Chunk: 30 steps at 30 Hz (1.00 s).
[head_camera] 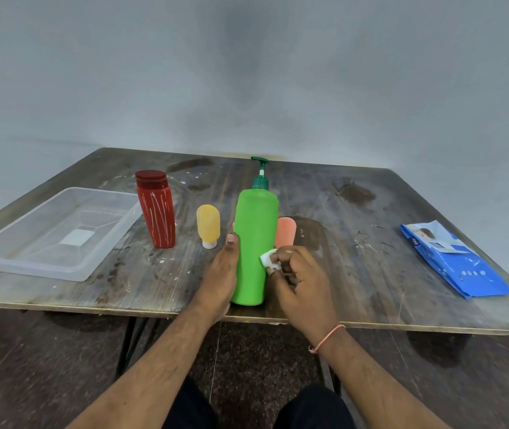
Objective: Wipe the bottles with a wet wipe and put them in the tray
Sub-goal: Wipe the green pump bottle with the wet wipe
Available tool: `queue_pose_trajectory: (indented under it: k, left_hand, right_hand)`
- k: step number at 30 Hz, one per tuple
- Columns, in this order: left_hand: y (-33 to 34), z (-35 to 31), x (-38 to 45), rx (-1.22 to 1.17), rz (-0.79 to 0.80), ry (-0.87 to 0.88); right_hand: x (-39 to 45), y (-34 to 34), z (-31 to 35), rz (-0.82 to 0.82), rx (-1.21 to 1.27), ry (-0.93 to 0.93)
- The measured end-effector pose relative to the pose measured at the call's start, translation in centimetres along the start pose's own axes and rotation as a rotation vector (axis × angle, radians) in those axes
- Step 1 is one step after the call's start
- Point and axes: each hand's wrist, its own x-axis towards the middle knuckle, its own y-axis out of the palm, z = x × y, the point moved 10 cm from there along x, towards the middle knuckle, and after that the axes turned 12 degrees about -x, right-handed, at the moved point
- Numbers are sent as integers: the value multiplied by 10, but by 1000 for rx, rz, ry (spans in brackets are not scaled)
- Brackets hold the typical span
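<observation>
while left hand [220, 275] grips green bottle [254, 243] near table [371, 289] edge, right hand [301, 281] fingers pinch wipe [269, 259]

Tray [27, 258] left – bottles [256, 243] centre – wipe pack [454, 261] right.

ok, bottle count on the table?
4: red bottle beside the tray, yellow bottle, green pump bottle held mid-table, orange bottle partly hidden behind it.
</observation>
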Motion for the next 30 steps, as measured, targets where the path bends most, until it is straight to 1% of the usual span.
queue_pose_trajectory:
  k: [3,5,9,14,17,20,23,24,26,28,30]
  left_hand:
    - [-4,-1,1,20,-33,32]
    - [-9,-3,-1,11,-70,61]
    - [-20,-7,-3,15,-159,111]
    - [-23,-9,-2,54,-198,150]
    - [-19,-14,-6,120,-168,212]
    - [-11,-19,-14,213,-120,241]
    - [5,-21,-21,400,21,306]
    - [11,-22,-23,416,61,323]
    - [24,-27,-29,439,138,370]
    - [35,-23,-33,501,211,371]
    - [37,-16,-28,635,242,395]
  right_hand:
    - [-3,5,-6,-43,155,131]
    - [-7,10,-8,-40,202,181]
    - [-22,25,-15,79,164,226]
    - [-32,26,-12,196,153,207]
    - [-33,28,-15,247,153,262]
    - [-30,34,-22,287,241,340]
    - [-24,38,-22,334,260,326]
    - [-23,38,-23,338,266,314]
    - [-24,32,-27,325,260,307]
    - [-25,22,-34,302,237,314]
    - [-26,10,-45,289,205,316]
